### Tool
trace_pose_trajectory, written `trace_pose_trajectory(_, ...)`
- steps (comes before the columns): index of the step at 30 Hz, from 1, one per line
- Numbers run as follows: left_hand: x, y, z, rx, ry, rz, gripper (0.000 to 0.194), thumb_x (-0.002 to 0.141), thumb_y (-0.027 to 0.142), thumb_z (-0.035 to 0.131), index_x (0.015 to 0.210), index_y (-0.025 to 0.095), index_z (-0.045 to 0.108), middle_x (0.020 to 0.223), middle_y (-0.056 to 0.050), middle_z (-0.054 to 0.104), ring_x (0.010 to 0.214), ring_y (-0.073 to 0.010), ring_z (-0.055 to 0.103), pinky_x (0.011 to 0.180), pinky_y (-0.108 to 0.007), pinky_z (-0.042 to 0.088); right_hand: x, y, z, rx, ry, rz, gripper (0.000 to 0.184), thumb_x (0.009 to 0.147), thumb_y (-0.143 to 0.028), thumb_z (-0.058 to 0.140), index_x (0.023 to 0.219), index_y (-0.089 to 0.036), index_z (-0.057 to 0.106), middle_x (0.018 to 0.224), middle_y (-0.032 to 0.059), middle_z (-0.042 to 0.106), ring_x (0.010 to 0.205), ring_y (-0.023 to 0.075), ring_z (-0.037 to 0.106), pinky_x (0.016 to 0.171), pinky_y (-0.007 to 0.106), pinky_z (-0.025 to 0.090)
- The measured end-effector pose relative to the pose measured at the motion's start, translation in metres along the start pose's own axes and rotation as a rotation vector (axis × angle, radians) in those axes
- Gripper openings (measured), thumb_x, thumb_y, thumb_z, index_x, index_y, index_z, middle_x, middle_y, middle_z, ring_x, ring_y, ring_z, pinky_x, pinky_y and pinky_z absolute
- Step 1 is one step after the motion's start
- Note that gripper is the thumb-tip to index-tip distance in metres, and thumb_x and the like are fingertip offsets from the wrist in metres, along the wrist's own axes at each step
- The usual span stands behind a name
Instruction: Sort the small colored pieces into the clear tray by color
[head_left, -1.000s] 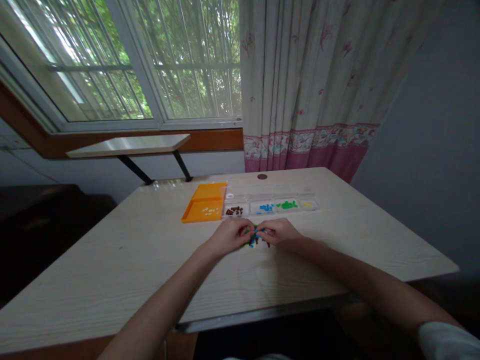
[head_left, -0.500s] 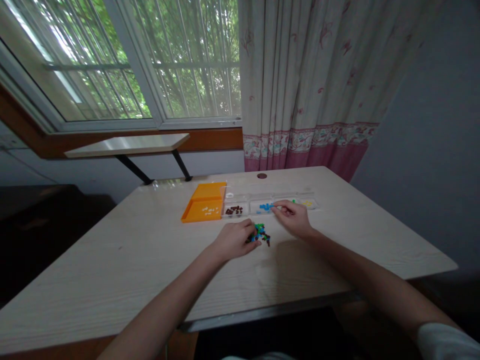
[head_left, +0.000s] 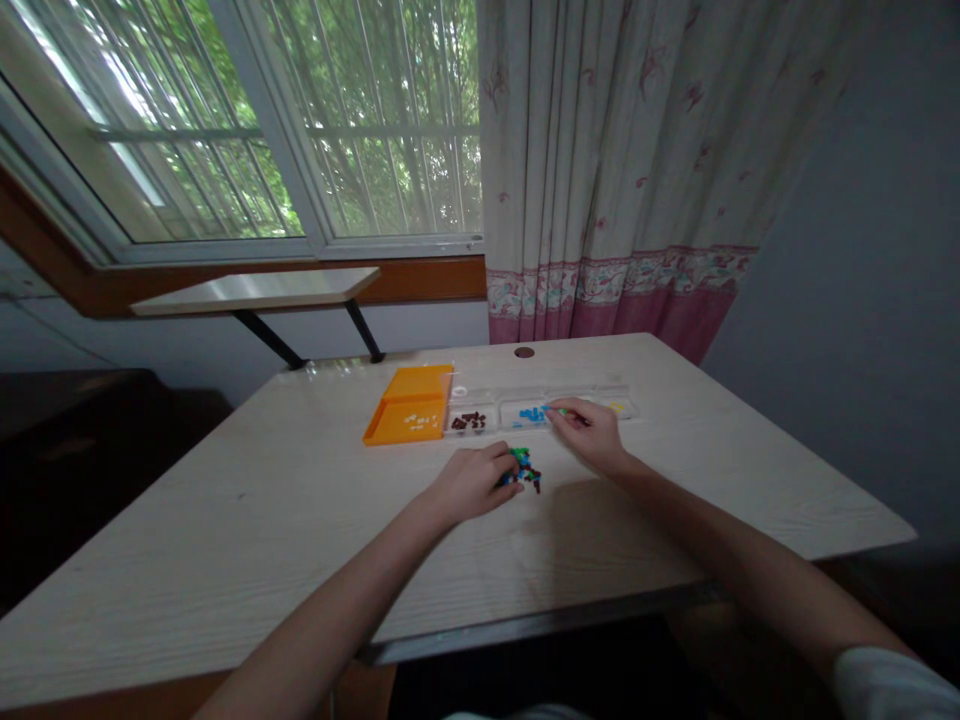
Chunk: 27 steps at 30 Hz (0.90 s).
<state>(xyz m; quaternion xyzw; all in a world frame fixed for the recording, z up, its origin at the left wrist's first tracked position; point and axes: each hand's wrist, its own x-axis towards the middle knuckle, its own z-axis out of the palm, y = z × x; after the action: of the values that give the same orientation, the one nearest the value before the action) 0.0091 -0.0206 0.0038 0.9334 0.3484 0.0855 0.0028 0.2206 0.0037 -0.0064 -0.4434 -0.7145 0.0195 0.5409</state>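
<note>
My left hand (head_left: 472,483) rests on the table with its fingers curled round a cluster of small bricks (head_left: 531,472) in green, blue and dark brown. Part of that cluster is hidden behind the fingers. My right hand (head_left: 591,436) is over a clear tray (head_left: 491,428), its thumb and fingertips pinched together beside loose blue bricks (head_left: 531,413). What sits in that pinch is too small to make out. Dark brown bricks (head_left: 469,422) lie in the compartment to the left, and a few yellow pieces (head_left: 617,408) show beyond my right hand.
An open orange box (head_left: 409,383) holding white pieces (head_left: 420,421) adjoins the tray's left end. Behind them the table (head_left: 300,520) has a round brown hole (head_left: 524,352). A raised shelf (head_left: 259,288) on black supports stands at the back left, before the window.
My right hand has shifted very slightly at the tray, its fingers now covering more of the green and yellow pieces. The left hand stays at the cluster almost unmoved.
</note>
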Motion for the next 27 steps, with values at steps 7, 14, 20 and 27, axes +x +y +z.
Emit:
trace_pose_trajectory(7, 0.001, -0.008, 0.003, -0.171, 0.068, -0.049, 0.017, 0.083, 0.028, 0.045, 0.089, 0.019, 0.058, 0.084, -0.002, 0.062, 0.074, -0.0125, 0.057, 0.065, -0.021, 0.042, 0.005, 0.016, 0.003, -0.149, -0.216, 0.103, 0.023, 0.077, -0.036, 0.053, 0.079, -0.018, 0.067, 0.050, -0.0033, 0.049, 0.047, 0.0083, 0.044, 0.050, 0.018, 0.033)
trace_pose_trajectory(14, 0.001, -0.015, 0.003, -0.164, 0.128, -0.044, 0.017, 0.084, 0.022, 0.042, 0.087, 0.018, 0.058, 0.084, -0.003, 0.063, 0.075, -0.0122, 0.057, 0.067, -0.022, 0.042, 0.004, 0.028, 0.015, -0.274, -0.301, 0.189, 0.023, 0.077, -0.038, 0.051, 0.077, -0.020, 0.066, 0.052, -0.0024, 0.053, 0.048, 0.0101, 0.046, 0.051, 0.020, 0.030)
trace_pose_trajectory(20, 0.000, -0.013, 0.005, -0.121, 0.082, -0.003, 0.018, 0.082, 0.029, 0.045, 0.089, 0.019, 0.059, 0.084, -0.003, 0.061, 0.076, -0.0134, 0.057, 0.068, -0.023, 0.043, 0.003, 0.031, 0.015, -0.269, -0.354, 0.202, 0.028, 0.080, -0.039, 0.046, 0.090, -0.021, 0.066, 0.052, -0.0021, 0.052, 0.047, 0.0104, 0.045, 0.049, 0.020, 0.028)
trace_pose_trajectory(27, 0.000, -0.006, 0.004, -0.037, 0.040, 0.031, 0.024, 0.081, 0.038, 0.046, 0.090, 0.020, 0.059, 0.084, -0.002, 0.059, 0.073, -0.0138, 0.057, 0.063, -0.022, 0.042, 0.005, 0.005, -0.010, -0.115, -0.799, -0.079, 0.024, 0.077, -0.038, 0.054, 0.077, -0.018, 0.066, 0.053, -0.0026, 0.052, 0.049, 0.0076, 0.044, 0.051, 0.017, 0.028)
